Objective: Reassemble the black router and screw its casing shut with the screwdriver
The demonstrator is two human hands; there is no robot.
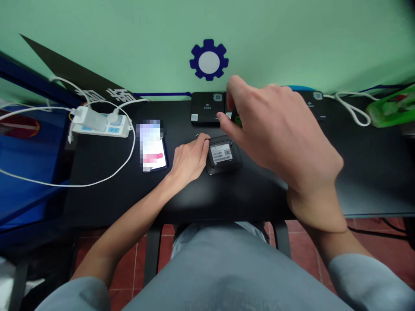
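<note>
A small black electronic box (224,167) with rounded corners lies on the black table, its white label facing up. My left hand (191,157) grips the box at its left edge, with the fingers closed together. Above the box's upper right corner, my right hand (275,125) is closed around a screwdriver (237,121) with a dark and green handle. Its thin shaft points down at that corner of the box. My fingers hide most of the handle, and whether the tip sits in a screw cannot be made out.
Behind the box, black boxes with printed logos (207,108) stand along the wall, partly hidden by my right hand. A phone (152,147) with a lit screen lies left. Further left is a white power strip (103,125) with looping cables. A green container (394,108) is far right.
</note>
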